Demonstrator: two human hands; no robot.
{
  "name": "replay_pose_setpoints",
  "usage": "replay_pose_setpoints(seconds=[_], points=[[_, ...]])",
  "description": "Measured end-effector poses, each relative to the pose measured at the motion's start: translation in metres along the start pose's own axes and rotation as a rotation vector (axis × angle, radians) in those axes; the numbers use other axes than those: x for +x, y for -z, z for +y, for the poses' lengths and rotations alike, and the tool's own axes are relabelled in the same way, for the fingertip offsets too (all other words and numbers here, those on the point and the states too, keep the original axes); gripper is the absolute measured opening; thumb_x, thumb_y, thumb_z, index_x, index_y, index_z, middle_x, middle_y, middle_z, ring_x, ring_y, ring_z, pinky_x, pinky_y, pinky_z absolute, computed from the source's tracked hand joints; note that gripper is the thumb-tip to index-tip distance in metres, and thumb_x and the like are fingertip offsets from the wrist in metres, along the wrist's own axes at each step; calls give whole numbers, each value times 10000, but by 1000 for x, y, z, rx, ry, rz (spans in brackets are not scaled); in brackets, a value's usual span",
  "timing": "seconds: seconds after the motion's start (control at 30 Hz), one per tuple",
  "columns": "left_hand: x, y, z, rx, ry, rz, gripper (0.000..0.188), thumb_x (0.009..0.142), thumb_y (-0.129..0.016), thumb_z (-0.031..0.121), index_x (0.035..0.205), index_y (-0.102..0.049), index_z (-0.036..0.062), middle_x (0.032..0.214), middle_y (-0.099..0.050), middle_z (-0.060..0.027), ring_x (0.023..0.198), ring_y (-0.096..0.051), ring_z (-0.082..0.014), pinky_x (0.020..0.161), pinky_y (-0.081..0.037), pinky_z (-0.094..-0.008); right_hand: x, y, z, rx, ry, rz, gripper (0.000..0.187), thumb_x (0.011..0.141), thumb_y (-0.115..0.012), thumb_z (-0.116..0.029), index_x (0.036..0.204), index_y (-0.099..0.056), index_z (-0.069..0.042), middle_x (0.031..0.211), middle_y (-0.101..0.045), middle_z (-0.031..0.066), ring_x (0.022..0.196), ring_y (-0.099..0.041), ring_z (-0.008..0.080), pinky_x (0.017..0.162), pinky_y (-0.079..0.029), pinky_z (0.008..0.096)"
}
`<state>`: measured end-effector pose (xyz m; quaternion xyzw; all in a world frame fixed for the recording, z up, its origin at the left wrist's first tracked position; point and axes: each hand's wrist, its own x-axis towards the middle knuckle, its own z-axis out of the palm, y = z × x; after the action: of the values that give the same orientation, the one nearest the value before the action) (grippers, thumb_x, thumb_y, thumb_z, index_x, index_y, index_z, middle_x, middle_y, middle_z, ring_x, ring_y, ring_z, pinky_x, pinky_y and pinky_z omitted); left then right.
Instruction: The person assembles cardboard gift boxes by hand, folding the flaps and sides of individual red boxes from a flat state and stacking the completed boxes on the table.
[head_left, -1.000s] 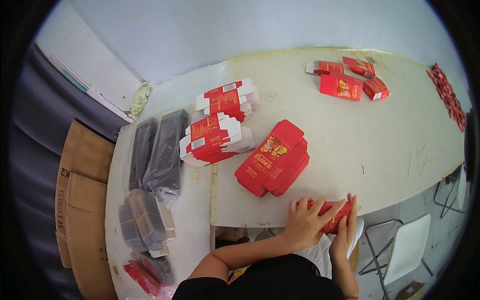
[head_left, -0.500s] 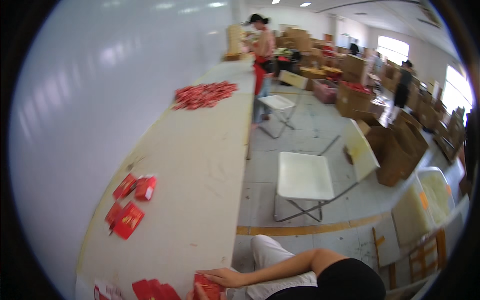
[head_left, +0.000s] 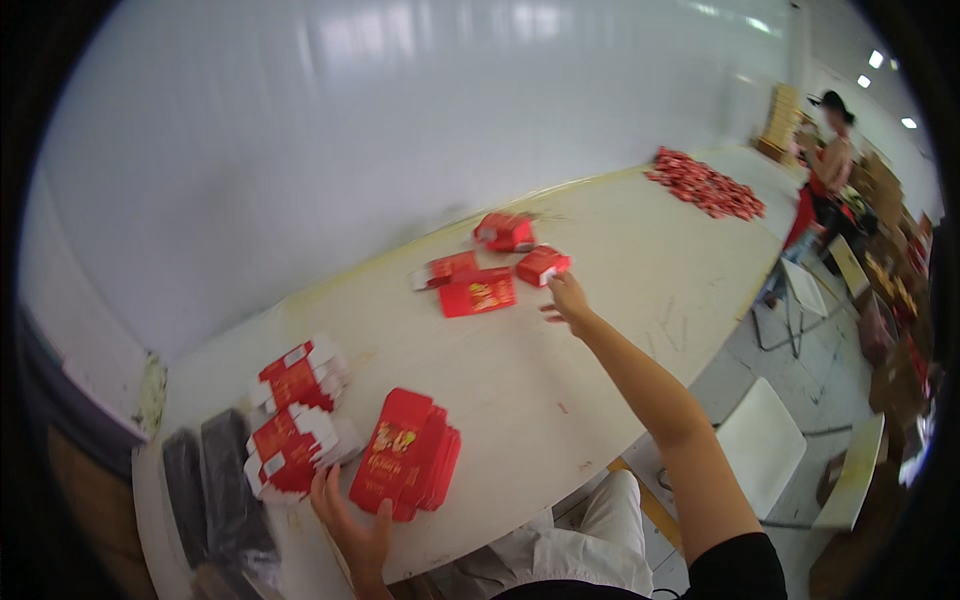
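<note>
My right hand (head_left: 566, 302) reaches out over the table, fingers apart, right by the white end of a small red box (head_left: 541, 266). I cannot tell whether it touches that box. Near that box lie another red box (head_left: 505, 232), a red carton with gold print (head_left: 480, 293) and a partly hidden red one (head_left: 452, 266). My left hand (head_left: 355, 530) is open near the table's front edge, thumb and fingers spread. Its thumb is close to a stack of flat red cartons (head_left: 395, 455); its fingers are next to red and white unfolded cartons (head_left: 290, 450).
More red and white cartons (head_left: 295, 378) lie behind those. Grey wrapped bundles (head_left: 235, 490) are at the left. A heap of red pieces (head_left: 705, 185) lies farther along the white table (head_left: 600, 370), near a standing person (head_left: 835, 165). White folding chairs (head_left: 760, 450) stand right of the table.
The view has swung left, bringing the cartons into sight. Both hands were together at a red carton near the table edge; now my right hand is stretched out and my left is apart from it.
</note>
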<state>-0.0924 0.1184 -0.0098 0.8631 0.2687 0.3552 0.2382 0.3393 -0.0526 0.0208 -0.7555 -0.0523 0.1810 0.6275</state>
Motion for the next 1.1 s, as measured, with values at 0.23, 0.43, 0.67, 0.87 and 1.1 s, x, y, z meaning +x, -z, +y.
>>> replay_pose_setpoints(seconds=[0.23, 0.43, 0.67, 0.87, 1.1], points=[[-2, -27, -55, -313, 73, -361, 1156, 537, -877, 307, 1454, -215, 64, 1434, -291, -206, 1342, -280, -355, 1098, -262, -449, -98, -35, 61, -868, 790, -627, 875, 723, -736, -71, 1439, -240, -152, 1367, -371, 232, 1131, -531, 345, 924, -467, 371], [26, -13, -68, -479, 203, -337, 938, 708, -777, 408, 1430, -293, 56, 1373, -409, -190, 1244, -435, -313, 1046, -346, -408, -114, -87, 71, -939, 921, -789, 1146, 596, -852, -312, 1486, -138, -201, 1463, -245, 241, 1280, -362, 422, 1051, -327, 458], [73, -23, -51, -652, 363, -852, 623, 899, -608, 313, 1430, -327, 145, 1332, -469, -127, 1172, -481, -189, 974, -411, -334, -132, -122, 54, -1045, 1614, -669, 866, 648, -756, -351, 1403, -334, -318, 1473, -287, 164, 1343, -321, 329, 1040, -307, 555], [77, -29, -53, -745, 384, -930, 525, 912, -589, 261, 1386, -392, 152, 1321, -473, -94, 1160, -486, -170, 957, -427, -326, -116, -117, 80, -987, 2188, -508, 415, 896, -469, -298, 1305, -430, -235, 1359, -459, 156, 1183, -511, 315, 964, -402, 521], [68, -34, -37, -641, 236, -973, 641, 829, -672, 227, 1389, -370, 152, 1338, -461, -123, 1194, -476, -218, 972, -422, -338, -135, -105, 91, -905, 2033, -768, 504, 849, -522, -484, 1273, -487, -214, 1345, -458, 159, 1213, -469, 363, 970, -378, 558]])
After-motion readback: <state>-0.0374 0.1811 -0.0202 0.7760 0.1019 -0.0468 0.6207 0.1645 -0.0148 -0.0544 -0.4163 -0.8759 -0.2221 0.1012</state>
